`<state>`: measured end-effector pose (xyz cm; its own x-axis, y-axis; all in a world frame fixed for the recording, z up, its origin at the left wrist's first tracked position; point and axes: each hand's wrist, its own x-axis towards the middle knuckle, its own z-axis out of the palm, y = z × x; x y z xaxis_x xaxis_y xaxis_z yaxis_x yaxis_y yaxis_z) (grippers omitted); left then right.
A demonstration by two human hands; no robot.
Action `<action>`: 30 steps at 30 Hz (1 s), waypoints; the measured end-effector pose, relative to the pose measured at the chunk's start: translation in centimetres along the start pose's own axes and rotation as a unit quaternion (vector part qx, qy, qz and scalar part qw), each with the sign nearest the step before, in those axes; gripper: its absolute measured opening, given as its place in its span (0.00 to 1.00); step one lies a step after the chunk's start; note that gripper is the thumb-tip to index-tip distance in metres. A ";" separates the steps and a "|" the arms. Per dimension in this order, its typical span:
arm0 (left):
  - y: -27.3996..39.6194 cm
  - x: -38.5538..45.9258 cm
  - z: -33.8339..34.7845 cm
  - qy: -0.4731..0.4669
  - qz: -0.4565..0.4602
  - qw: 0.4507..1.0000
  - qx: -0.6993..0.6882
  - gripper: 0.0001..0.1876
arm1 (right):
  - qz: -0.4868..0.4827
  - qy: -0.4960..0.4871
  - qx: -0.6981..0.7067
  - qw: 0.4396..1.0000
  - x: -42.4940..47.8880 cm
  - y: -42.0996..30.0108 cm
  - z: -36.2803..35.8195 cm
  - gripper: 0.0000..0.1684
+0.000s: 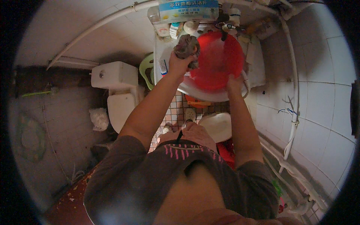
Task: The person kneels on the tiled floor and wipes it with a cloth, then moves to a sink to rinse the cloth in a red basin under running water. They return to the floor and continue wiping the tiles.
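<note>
My left hand (179,65) grips a bunched, dark grey cloth (186,46), held up over the left side of the washbasin (205,97). A red plastic basin (218,56) sits in the washbasin, tilted as far as I can judge, and its contents are blurred. My right hand (235,82) holds the near right rim of that basin; its fingertips are hidden. Behind the red basin is a dark faucet (224,35).
Bottles and a white jar (190,27) stand along the back of the washbasin, below a blue printed package (188,11). A toilet (121,104) is at left, beside a bagged bundle (99,119). Under the washbasin are an orange container (198,101) and a white basin (218,126).
</note>
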<state>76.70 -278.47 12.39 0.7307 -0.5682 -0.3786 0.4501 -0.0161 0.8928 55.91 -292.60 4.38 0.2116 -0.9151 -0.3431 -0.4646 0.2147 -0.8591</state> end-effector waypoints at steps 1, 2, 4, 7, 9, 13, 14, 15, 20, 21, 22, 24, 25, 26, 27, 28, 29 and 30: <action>-0.3 0.0 -0.1 0.010 -0.005 1.000 0.019 0.33 | -0.076 0.017 -0.075 0.994 -0.8 -1.6 -0.3 0.39; -0.6 0.0 -0.4 0.023 -0.011 0.999 0.039 0.33 | -0.152 0.032 -0.149 0.977 -2.7 -5.0 -0.9 0.41; -1.7 0.6 -0.4 -0.016 -0.056 0.998 0.015 0.33 | -0.220 0.055 -0.240 0.944 -5.3 -9.9 -2.3 0.44; -3.6 1.6 0.4 -0.030 -0.079 0.996 -0.022 0.33 | -0.241 0.095 -0.295 0.920 -6.8 -12.6 -3.4 0.47; -3.2 1.2 2.0 -0.052 -0.096 0.994 -0.020 0.33 | -0.291 0.161 -0.326 0.885 -6.6 -12.1 -4.6 0.48; 0.0 -0.8 5.3 -0.091 -0.101 0.990 -0.039 0.31 | -0.294 0.171 -0.229 0.912 -6.9 -9.0 -5.5 0.45; -0.1 -0.7 5.8 -0.092 -0.089 0.990 -0.065 0.31 | -0.286 0.131 -0.153 0.937 -6.4 -6.8 -5.0 0.44; -0.3 -0.4 6.3 -0.106 -0.076 0.989 -0.074 0.31 | -0.263 0.086 -0.123 0.953 -5.8 -4.7 -4.4 0.42; -5.4 4.2 6.9 -0.112 0.016 0.994 -0.001 0.32 | -0.065 -0.033 0.107 0.992 0.9 7.9 1.7 0.37; -5.3 3.9 7.4 -0.109 -0.021 0.994 0.000 0.32 | -0.024 -0.040 0.161 0.986 1.8 9.0 2.0 0.37; -4.8 3.2 7.3 -0.102 -0.056 0.993 0.001 0.33 | 0.002 -0.064 0.192 0.979 1.6 8.2 2.3 0.36; -5.7 4.3 6.5 -0.103 -0.077 0.992 0.011 0.34 | -0.030 0.015 0.033 0.999 0.4 5.7 3.1 0.36; -8.1 6.3 5.0 -0.109 -0.062 0.992 0.020 0.34 | -0.089 0.115 -0.156 0.977 -0.9 3.4 3.6 0.36; -9.5 7.6 4.2 -0.119 -0.050 0.991 0.028 0.35 | -0.141 0.216 -0.338 0.905 -1.6 1.2 3.5 0.37; -9.8 7.9 4.2 -0.124 -0.057 0.991 -0.005 0.35 | -0.179 0.169 -0.315 0.917 -1.7 -1.1 2.8 0.42; -10.1 7.8 4.2 -0.128 -0.065 0.989 -0.038 0.35 | -0.217 0.120 -0.291 0.924 -1.6 -3.6 2.2 0.48; -10.3 7.5 4.7 -0.136 -0.075 0.985 -0.073 0.35 | -0.230 0.080 -0.237 0.941 -0.4 -4.2 2.5 0.50; -10.1 6.9 5.3 -0.148 -0.065 0.985 -0.067 0.33 | -0.237 0.038 -0.182 0.954 1.0 -4.6 2.8 0.52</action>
<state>74.51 -286.58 1.99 0.4897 -0.7836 -0.3823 0.6077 -0.0076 0.7941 60.65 -293.51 6.90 0.4157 -0.9050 0.0906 -0.6030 -0.3488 -0.7175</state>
